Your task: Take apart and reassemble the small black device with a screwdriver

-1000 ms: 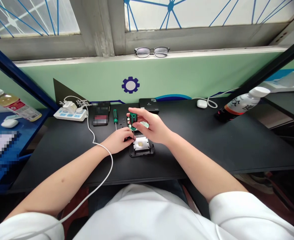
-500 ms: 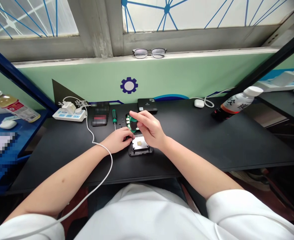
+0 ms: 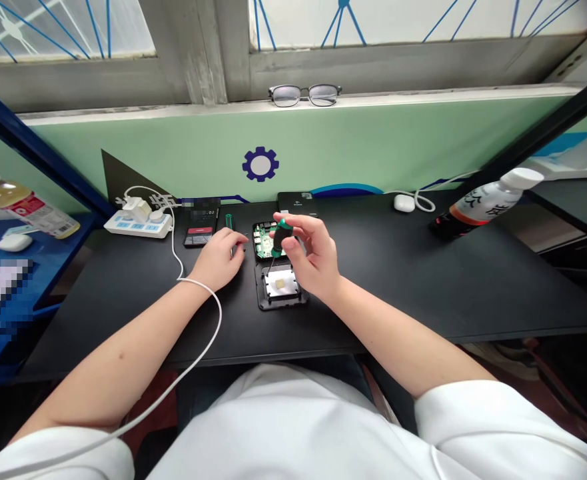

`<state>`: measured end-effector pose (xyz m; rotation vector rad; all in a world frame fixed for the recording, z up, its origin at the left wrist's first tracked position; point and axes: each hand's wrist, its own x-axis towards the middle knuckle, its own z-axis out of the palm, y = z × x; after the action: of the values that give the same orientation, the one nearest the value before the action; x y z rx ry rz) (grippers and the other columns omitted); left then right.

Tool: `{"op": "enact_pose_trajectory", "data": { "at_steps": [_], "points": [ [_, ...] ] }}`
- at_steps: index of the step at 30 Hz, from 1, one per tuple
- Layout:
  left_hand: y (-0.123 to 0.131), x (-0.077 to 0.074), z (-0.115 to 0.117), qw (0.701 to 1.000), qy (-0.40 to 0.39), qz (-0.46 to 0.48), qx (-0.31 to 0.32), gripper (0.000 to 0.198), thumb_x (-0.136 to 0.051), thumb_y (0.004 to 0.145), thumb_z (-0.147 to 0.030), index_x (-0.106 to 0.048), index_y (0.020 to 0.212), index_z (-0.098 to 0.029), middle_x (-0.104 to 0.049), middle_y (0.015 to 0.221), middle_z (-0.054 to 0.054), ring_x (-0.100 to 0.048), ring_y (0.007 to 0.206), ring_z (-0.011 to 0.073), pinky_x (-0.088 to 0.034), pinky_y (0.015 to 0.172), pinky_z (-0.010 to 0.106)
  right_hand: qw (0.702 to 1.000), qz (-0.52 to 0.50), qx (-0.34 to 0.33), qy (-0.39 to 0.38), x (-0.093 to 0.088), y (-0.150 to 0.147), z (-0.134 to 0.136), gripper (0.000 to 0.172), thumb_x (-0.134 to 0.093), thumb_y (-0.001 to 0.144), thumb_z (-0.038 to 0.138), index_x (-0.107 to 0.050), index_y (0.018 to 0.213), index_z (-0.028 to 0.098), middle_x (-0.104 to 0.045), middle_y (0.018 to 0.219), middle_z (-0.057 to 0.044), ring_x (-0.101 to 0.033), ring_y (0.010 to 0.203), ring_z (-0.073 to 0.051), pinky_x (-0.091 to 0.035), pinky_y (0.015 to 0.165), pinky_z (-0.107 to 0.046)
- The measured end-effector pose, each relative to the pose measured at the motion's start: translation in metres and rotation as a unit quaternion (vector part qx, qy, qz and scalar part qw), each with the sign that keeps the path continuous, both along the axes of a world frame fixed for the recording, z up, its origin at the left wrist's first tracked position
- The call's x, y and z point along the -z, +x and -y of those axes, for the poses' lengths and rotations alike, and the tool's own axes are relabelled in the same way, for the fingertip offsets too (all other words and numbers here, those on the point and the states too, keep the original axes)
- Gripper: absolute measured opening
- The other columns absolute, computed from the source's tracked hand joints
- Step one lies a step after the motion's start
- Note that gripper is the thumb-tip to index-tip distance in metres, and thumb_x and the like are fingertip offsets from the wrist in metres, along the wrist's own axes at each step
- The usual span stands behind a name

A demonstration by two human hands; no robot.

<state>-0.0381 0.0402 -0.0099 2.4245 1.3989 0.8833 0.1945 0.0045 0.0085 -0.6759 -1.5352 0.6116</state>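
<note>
My right hand [image 3: 318, 257] is closed round the green and black handle of a screwdriver [image 3: 282, 238]. The screwdriver is tilted, its thin shaft pointing down to the left edge of a black cover [image 3: 260, 293] with a white plate [image 3: 279, 283] in it. Just beyond lies a black case half [image 3: 256, 251] with a green circuit board [image 3: 264, 241]. My left hand [image 3: 218, 259] rests on the desk to the left, fingers curled and fingertips near each other; whatever they pinch is too small to make out. A second green screwdriver [image 3: 229, 221] is partly hidden behind that hand.
A phone [image 3: 201, 223], a power strip [image 3: 138, 225] and a black box [image 3: 297, 201] stand along the back. A white cable [image 3: 218, 320] crosses over my left forearm. To the right are a white earbud case [image 3: 404, 203] and a bottle [image 3: 488, 203]. Glasses [image 3: 305, 95] lie on the sill.
My left hand has moved from the cover to the left and back, beside the second screwdriver. My right hand has lifted and tilted its screwdriver, uncovering more of the circuit board.
</note>
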Motion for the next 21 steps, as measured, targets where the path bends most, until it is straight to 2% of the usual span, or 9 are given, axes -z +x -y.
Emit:
{"op": "enact_pose_trajectory", "data": {
  "at_steps": [3, 8, 12, 17, 19, 21],
  "points": [
    [-0.008, 0.007, -0.01, 0.998, 0.027, -0.048, -0.029, 0.027, -0.05, 0.097, -0.013, -0.075, 0.106, -0.021, -0.07, 0.106, 0.01, -0.069, 0.108, 0.028, -0.059, 0.099, 0.045, 0.998, 0.043, 0.003, 0.049, -0.003, 0.004, -0.002, 0.032, -0.053, 0.11, 0.047, -0.068, 0.133, 0.031, -0.077, 0.129, -0.011, -0.074, 0.121, -0.029, -0.065, 0.1, -0.052],
    [-0.012, 0.017, -0.017, 0.994, 0.038, -0.094, -0.028, 0.03, -0.051, 0.096, -0.012, -0.077, 0.107, -0.021, -0.069, 0.106, 0.011, -0.067, 0.104, 0.0298, -0.059, 0.1, 0.05, 0.99, 0.085, 0.054, 0.103, -0.006, 0.007, -0.004, 0.03, -0.055, 0.109, 0.037, -0.071, 0.134, 0.031, -0.066, 0.11, -0.009, -0.068, 0.1, -0.024, -0.065, 0.086, -0.046],
    [-0.012, 0.017, -0.015, 0.993, 0.037, -0.107, -0.019, 0.032, -0.05, 0.096, -0.01, -0.077, 0.109, -0.02, -0.069, 0.111, 0.013, -0.064, 0.104, 0.0309, -0.057, 0.098, 0.051, 0.991, 0.07, 0.062, 0.098, -0.004, 0.007, -0.006, 0.027, -0.066, 0.105, 0.036, -0.069, 0.131, 0.032, -0.058, 0.104, -0.006, -0.061, 0.09, -0.021, -0.062, 0.082, -0.042],
    [-0.009, 0.017, -0.012, 0.991, 0.028, -0.126, -0.018, 0.034, -0.052, 0.095, -0.008, -0.079, 0.11, -0.022, -0.069, 0.112, 0.013, -0.061, 0.104, 0.0322, -0.055, 0.094, 0.051, 0.997, 0.051, 0.02, 0.05, -0.005, 0.009, -0.007, 0.03, -0.074, 0.1, 0.046, -0.066, 0.125, 0.032, -0.06, 0.113, -0.007, -0.065, 0.089, -0.021, -0.063, 0.078, -0.041],
    [-0.007, 0.018, -0.01, 0.991, 0.03, -0.129, -0.019, 0.03, -0.054, 0.097, -0.013, -0.079, 0.109, -0.023, -0.069, 0.113, 0.013, -0.059, 0.107, 0.0336, -0.054, 0.095, 0.052, 0.998, 0.046, 0.014, 0.039, -0.006, 0.008, -0.006, 0.031, -0.076, 0.099, 0.047, -0.064, 0.123, 0.031, -0.067, 0.117, -0.008, -0.07, 0.1, -0.024, -0.064, 0.084, -0.042],
    [-0.005, 0.018, -0.008, 0.99, 0.035, -0.134, -0.021, 0.027, -0.056, 0.098, -0.017, -0.08, 0.109, -0.024, -0.07, 0.118, 0.014, -0.056, 0.113, 0.0354, -0.052, 0.097, 0.054, 0.999, 0.028, 0.006, 0.027, -0.006, 0.007, -0.004, 0.032, -0.076, 0.099, 0.045, -0.062, 0.123, 0.031, -0.072, 0.125, -0.009, -0.074, 0.114, -0.026, -0.064, 0.098, -0.046]
  ]
}}
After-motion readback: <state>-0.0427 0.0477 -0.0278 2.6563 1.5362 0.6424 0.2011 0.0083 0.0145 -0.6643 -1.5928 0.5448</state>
